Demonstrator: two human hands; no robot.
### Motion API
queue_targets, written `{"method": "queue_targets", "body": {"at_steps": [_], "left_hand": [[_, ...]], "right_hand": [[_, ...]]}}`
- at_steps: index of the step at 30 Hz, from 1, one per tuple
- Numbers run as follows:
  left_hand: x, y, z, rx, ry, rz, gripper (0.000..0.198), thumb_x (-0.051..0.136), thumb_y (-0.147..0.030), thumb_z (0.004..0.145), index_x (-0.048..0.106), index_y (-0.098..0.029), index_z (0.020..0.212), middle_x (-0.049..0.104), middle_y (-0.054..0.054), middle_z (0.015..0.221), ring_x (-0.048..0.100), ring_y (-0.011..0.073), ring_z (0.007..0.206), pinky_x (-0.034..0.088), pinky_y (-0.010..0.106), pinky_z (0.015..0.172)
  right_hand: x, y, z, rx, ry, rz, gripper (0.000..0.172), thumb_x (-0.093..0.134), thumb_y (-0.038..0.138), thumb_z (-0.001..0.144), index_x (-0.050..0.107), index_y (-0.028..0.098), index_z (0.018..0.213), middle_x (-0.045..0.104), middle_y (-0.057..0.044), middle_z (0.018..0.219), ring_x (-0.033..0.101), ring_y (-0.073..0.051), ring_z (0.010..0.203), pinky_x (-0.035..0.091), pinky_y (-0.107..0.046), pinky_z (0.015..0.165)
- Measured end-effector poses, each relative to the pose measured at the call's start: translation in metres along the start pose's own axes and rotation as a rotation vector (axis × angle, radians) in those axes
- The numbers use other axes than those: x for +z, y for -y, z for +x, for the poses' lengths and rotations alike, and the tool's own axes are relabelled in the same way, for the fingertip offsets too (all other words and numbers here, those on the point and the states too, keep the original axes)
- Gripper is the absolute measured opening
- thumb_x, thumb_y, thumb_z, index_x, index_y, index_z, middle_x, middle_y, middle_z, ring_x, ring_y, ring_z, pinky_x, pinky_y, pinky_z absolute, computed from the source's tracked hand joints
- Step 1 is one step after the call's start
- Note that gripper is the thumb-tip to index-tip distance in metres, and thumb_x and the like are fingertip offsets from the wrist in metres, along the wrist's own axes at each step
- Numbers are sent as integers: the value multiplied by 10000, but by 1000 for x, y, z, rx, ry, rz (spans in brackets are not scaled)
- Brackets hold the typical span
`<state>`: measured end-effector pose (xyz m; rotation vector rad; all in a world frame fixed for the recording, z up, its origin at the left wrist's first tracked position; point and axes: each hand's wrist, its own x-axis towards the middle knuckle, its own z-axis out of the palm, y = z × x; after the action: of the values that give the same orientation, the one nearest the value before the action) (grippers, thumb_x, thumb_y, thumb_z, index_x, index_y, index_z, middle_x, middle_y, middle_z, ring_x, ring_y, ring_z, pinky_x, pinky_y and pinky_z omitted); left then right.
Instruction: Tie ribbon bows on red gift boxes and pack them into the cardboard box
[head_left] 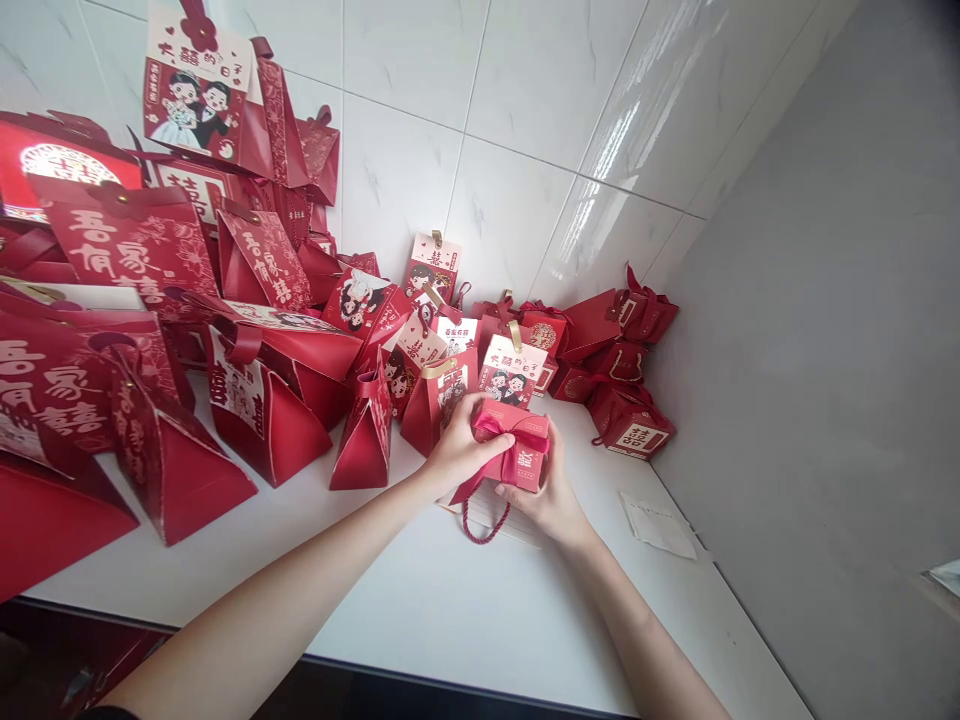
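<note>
Both hands hold a small red gift box (517, 452) tied with a red ribbon bow, just above the white counter (465, 610). My left hand (459, 450) grips its left end, fingers over the top by the bow. My right hand (551, 495) cups its right side and underside. A red cord loop (484, 528) hangs below the box onto the counter.
Several red wedding gift bags and boxes crowd the counter's left and back, such as a triangular bag (365, 432) and a small box (630, 420). A white paper slip (658, 525) lies at the right. A grey wall (825, 350) closes the right side; white tiles are behind.
</note>
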<state>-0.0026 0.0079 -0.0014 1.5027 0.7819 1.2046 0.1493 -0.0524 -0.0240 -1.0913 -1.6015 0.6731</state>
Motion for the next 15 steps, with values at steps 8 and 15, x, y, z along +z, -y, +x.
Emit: {"method": "queue_targets", "body": {"at_steps": [8, 15], "left_hand": [[0, -2, -1, -10, 6, -27, 561, 719, -272, 669, 448, -223, 1157, 577, 56, 1108, 543, 227, 1089, 380, 385, 999], [-2, -2, 1, -11, -32, -75, 290, 494, -343, 851, 522, -251, 1125, 566, 37, 1204, 492, 218, 1176, 344, 372, 1033]], "right_hand": [[-1, -1, 1, -29, -19, -109, 1019, 735, 358, 680, 50, 280, 1430, 266, -137, 1432, 383, -275, 1268, 378, -488, 1036], [-3, -1, 1, -9, -23, -134, 999, 724, 392, 676, 67, 306, 1423, 324, -120, 1396, 418, -283, 1236, 401, -500, 1009]]}}
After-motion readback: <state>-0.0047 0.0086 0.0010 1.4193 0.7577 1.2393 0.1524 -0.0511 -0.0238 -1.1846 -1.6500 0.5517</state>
